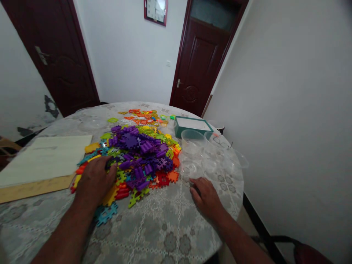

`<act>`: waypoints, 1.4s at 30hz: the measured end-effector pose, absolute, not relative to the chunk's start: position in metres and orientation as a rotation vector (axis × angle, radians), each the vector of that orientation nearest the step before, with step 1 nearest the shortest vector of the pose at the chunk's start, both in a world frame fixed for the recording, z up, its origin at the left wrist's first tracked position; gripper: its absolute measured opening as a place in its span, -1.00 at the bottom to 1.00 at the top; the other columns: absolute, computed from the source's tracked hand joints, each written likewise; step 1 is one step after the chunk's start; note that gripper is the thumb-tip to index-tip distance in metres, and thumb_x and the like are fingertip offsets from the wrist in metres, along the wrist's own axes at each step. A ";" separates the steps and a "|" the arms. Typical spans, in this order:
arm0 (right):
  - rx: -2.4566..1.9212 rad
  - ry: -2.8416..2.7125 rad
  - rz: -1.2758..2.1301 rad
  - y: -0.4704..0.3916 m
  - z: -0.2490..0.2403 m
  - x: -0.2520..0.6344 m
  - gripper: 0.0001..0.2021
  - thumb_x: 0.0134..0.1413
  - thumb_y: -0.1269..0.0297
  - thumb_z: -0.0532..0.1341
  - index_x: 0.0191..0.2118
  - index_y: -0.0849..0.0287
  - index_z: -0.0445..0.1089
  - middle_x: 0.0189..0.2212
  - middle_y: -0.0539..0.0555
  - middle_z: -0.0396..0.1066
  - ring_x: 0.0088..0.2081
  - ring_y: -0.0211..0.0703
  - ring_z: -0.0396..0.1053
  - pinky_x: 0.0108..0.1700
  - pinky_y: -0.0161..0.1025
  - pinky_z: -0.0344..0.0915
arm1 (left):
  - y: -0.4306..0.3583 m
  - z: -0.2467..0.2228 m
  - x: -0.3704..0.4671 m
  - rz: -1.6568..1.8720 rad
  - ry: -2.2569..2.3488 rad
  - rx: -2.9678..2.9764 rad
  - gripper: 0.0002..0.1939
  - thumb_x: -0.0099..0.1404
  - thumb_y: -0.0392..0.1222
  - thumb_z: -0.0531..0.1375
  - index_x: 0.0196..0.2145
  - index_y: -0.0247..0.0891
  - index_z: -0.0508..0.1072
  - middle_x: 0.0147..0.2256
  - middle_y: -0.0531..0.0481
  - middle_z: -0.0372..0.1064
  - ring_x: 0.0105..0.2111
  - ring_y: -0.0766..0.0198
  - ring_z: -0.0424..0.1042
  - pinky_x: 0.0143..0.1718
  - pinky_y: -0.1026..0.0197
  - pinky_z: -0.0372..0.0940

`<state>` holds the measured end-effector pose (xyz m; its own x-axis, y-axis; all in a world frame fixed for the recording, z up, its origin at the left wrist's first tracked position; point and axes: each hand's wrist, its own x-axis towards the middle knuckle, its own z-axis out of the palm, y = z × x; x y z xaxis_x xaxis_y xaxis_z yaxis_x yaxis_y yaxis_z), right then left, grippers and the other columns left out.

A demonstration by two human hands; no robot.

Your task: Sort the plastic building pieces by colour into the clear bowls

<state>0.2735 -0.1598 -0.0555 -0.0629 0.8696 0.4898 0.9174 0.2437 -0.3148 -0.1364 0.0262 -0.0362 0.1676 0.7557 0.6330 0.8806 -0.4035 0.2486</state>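
My left hand [96, 178] is at the left side of a heap of plastic building pieces. Its thumb and fingers close around a dark purple piece [110, 162], partly hidden by the hand. Purple interlocking pieces [141, 150] top the heap, with lime, yellow, red, orange and blue ones around and under them. A teal-blue piece [106, 214] lies just below my left wrist. On the tablecloth right of the heap rests my right hand [205, 196], fingers loosely bent, thumb apart, holding nothing. Clear plastic cups [192, 141] stand beyond it.
A green-rimmed box [192, 126] with a white top is behind the cups. Smaller orange pieces [144, 118] lie scattered at the back. On the left is a pale board [46, 157] with a tan strip [38, 189]. The round table [165, 227] has a patterned cover.
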 end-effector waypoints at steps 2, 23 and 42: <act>-1.627 -1.917 -0.115 -0.161 -0.058 0.274 -0.75 0.43 0.30 0.18 0.12 0.14 0.47 -0.15 0.16 0.53 -0.09 0.03 0.47 0.04 0.01 0.42 | 0.023 -0.035 -0.134 -1.093 -1.636 -2.240 -0.54 0.50 0.07 0.01 0.05 -0.31 0.48 -0.01 -0.32 0.52 0.09 -0.13 0.46 0.25 -0.17 0.32; -1.453 -2.127 -0.086 -0.154 -0.049 0.239 -0.69 0.38 0.29 0.21 0.16 0.05 0.49 0.05 0.19 0.54 0.05 0.05 0.54 0.11 0.01 0.54 | -0.002 -0.018 -0.103 -1.016 -1.575 -2.389 -0.63 0.52 0.02 0.15 0.13 -0.22 0.49 0.11 -0.23 0.54 0.12 -0.08 0.49 0.23 -0.19 0.28; -1.669 -2.063 0.041 -0.072 -0.035 0.133 -0.46 0.30 0.29 0.23 0.37 0.11 0.37 0.46 0.38 0.17 0.23 0.27 0.48 0.15 0.09 0.49 | 0.038 0.034 -0.041 -0.637 -1.538 -2.451 -0.49 0.45 0.08 0.22 0.30 0.02 0.47 0.37 -0.19 0.29 0.38 -0.20 0.21 0.38 -0.34 0.10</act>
